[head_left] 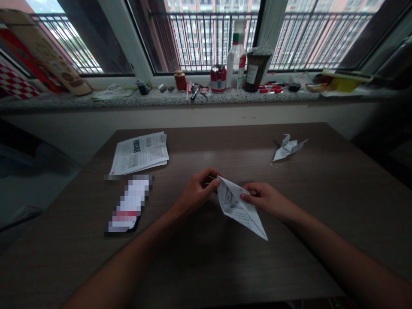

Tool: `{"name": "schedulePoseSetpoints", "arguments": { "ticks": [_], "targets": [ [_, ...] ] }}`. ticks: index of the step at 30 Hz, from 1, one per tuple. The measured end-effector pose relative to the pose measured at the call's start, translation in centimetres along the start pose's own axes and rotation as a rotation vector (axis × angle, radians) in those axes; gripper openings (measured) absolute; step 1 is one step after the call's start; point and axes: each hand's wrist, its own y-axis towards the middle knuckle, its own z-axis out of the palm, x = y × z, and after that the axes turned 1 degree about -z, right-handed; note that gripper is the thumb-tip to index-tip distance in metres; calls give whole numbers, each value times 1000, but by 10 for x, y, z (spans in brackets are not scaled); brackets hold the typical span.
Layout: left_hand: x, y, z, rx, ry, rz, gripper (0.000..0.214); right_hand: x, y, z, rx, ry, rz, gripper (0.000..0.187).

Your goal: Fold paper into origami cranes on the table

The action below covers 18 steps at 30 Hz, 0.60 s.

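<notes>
A folded sheet of printed paper (236, 206) is held up over the middle of the table, one long point hanging down toward the lower right. My left hand (202, 186) pinches its upper left corner between thumb and fingers. On the right edge, my right hand (262, 197) grips the paper with the thumb on the near face; the fingertips behind are partly hidden. Creases run along the paper, and a flap stands open on its left side. Farther back to the right, a folded paper crane (288, 148) rests on the table.
A stack of printed sheets (140, 152) lies at the table's back left, with a phone (130, 204) nearer me, its screen blurred. Behind the brown table (193, 274), the windowsill (128, 101) bears a red can (218, 78), a bottle (236, 60), a dark cup (256, 71) and small tools.
</notes>
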Motion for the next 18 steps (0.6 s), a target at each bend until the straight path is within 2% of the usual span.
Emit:
{"name": "schedulePoseSetpoints", "arguments": {
  "ticks": [4, 8, 18],
  "targets": [
    [-4, -2, 2, 8, -13, -23, 27, -2, 0, 0, -5, -7, -7, 31],
    [0, 0, 2, -25, 34, -21, 26, -1, 0, 2, 0, -15, -15, 28],
    [2, 1, 1, -58, -12, -56, 25, 5, -4, 3, 16, -26, -38, 24]
  ]
}}
